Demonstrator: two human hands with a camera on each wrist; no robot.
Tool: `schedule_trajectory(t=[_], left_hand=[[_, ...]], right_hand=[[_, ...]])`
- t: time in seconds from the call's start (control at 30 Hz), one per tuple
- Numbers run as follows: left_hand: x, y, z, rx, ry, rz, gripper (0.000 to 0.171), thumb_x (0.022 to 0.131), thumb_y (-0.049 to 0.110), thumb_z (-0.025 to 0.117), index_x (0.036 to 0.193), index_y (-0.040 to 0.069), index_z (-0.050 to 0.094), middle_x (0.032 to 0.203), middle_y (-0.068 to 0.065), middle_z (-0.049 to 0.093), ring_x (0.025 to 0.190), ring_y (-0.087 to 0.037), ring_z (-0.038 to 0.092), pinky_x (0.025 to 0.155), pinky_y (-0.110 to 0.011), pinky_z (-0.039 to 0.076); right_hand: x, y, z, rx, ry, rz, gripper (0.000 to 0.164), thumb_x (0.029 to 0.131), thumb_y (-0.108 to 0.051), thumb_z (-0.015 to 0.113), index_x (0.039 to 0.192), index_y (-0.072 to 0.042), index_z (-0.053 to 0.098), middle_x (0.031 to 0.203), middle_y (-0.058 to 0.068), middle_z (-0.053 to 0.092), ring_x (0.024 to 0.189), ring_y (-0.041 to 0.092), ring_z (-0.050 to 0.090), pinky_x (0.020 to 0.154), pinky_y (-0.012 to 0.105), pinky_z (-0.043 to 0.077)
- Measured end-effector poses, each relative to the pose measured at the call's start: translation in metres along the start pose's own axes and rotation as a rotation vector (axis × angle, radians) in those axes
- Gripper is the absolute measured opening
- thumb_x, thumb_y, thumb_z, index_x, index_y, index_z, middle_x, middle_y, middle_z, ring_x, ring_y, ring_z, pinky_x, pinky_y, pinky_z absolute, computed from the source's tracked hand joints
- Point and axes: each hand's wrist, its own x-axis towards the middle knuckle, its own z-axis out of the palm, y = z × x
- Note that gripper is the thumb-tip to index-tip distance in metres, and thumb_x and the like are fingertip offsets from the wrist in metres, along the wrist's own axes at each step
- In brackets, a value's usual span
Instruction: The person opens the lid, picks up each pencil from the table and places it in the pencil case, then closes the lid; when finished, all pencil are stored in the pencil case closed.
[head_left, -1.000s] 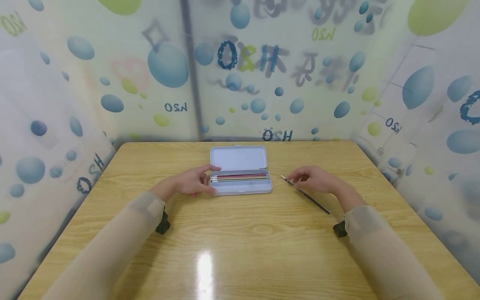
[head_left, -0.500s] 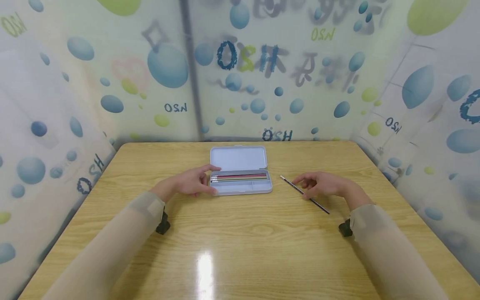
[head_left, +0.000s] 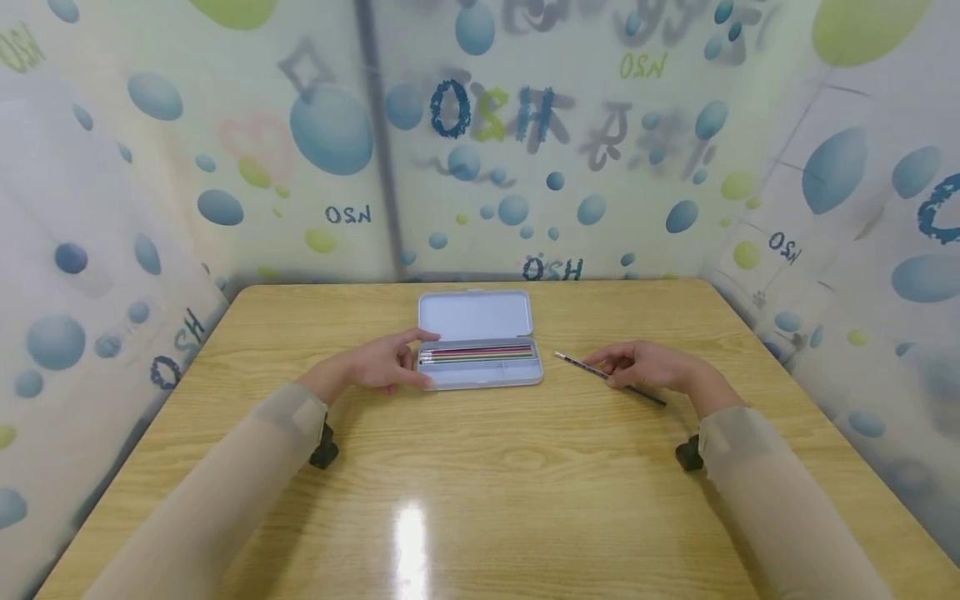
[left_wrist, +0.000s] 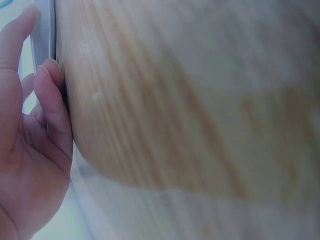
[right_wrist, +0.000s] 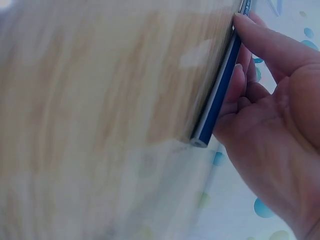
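A pale blue-white pencil case lies with its lid laid back on the wooden table. Several striped pencils sit side by side in its rear compartment. My left hand holds the case's left end, index finger at the back and thumb at the front corner. To the right of the case, my right hand pinches a dark pencil between thumb and fingers. The pencil slants, its whitish end towards the case. In the right wrist view, the pencil's flat dark end shows close to the tabletop.
The wooden table reaches back to a patterned curtain, with similar sheets at both sides. Each wrist carries a small black device, such as the one on the right wrist. Light glares on the table's front.
The right hand has shifted its hold along the pencil, and thumb and fingers now pinch it near its middle. The pencil has turned to lie flatter across. The left hand stays at the case.
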Motion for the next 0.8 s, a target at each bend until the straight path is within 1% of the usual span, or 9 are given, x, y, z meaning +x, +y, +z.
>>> schedule_trajectory(t=[0.13, 0.33, 0.5, 0.63, 0.73, 0.8], left_hand=[[-0.0007, 0.0006, 0.0000, 0.005, 0.006, 0.010, 0.089, 0.099, 0.039, 0.085, 0.171, 0.023, 0.035, 0.090, -0.008, 0.061, 0.063, -0.019, 0.055, 0.059, -0.031, 0.052], [-0.0017, 0.0016, -0.0001, 0.001, 0.002, 0.009, 0.090, 0.098, 0.038, 0.085, 0.171, 0.023, 0.035, 0.089, -0.008, 0.062, 0.063, -0.018, 0.055, 0.060, -0.031, 0.053], [-0.0021, 0.0026, -0.0011, -0.003, -0.003, 0.010, 0.090, 0.098, 0.039, 0.086, 0.171, 0.023, 0.036, 0.089, -0.008, 0.062, 0.063, -0.019, 0.055, 0.060, -0.031, 0.054], [-0.0023, 0.0030, -0.0009, 0.000, 0.000, 0.009, 0.090, 0.098, 0.039, 0.086, 0.171, 0.023, 0.036, 0.089, -0.008, 0.062, 0.062, -0.019, 0.055, 0.060, -0.032, 0.054], [-0.0026, 0.0028, -0.0001, 0.001, 0.004, 0.009, 0.089, 0.098, 0.039, 0.086, 0.171, 0.023, 0.036, 0.089, -0.007, 0.062, 0.062, -0.018, 0.055, 0.060, -0.031, 0.054], [-0.0028, 0.0033, 0.0004, 0.003, 0.006, 0.007, 0.089, 0.098, 0.038, 0.086, 0.171, 0.023, 0.036, 0.088, -0.007, 0.062, 0.061, -0.018, 0.055, 0.060, -0.031, 0.054]], right_hand=[[-0.0011, -0.0006, -0.0019, -0.011, 0.002, -0.004, 0.046, 0.106, -0.012, 0.071, 0.152, -0.013, 0.066, 0.136, 0.013, 0.064, 0.123, 0.027, 0.055, 0.100, 0.035, 0.050], [-0.0043, 0.0020, -0.0032, -0.074, 0.017, -0.025, 0.043, 0.106, -0.016, 0.071, 0.149, -0.013, 0.068, 0.141, 0.012, 0.068, 0.126, 0.026, 0.060, 0.104, 0.035, 0.052], [-0.0053, 0.0024, -0.0022, -0.131, 0.048, -0.040, 0.039, 0.106, -0.016, 0.070, 0.146, -0.016, 0.071, 0.140, 0.010, 0.071, 0.126, 0.025, 0.062, 0.107, 0.040, 0.052], [-0.0044, 0.0016, -0.0001, -0.185, 0.078, -0.065, 0.037, 0.106, -0.014, 0.069, 0.144, -0.017, 0.073, 0.135, 0.010, 0.073, 0.123, 0.026, 0.065, 0.104, 0.042, 0.053], [-0.0030, 0.0014, 0.0013, -0.204, 0.099, -0.075, 0.037, 0.105, -0.012, 0.069, 0.141, -0.018, 0.075, 0.132, 0.009, 0.074, 0.119, 0.025, 0.066, 0.101, 0.040, 0.054], [-0.0021, 0.0016, 0.0019, -0.210, 0.107, -0.085, 0.037, 0.104, -0.011, 0.068, 0.140, -0.017, 0.075, 0.129, 0.010, 0.075, 0.115, 0.023, 0.065, 0.099, 0.039, 0.053]])
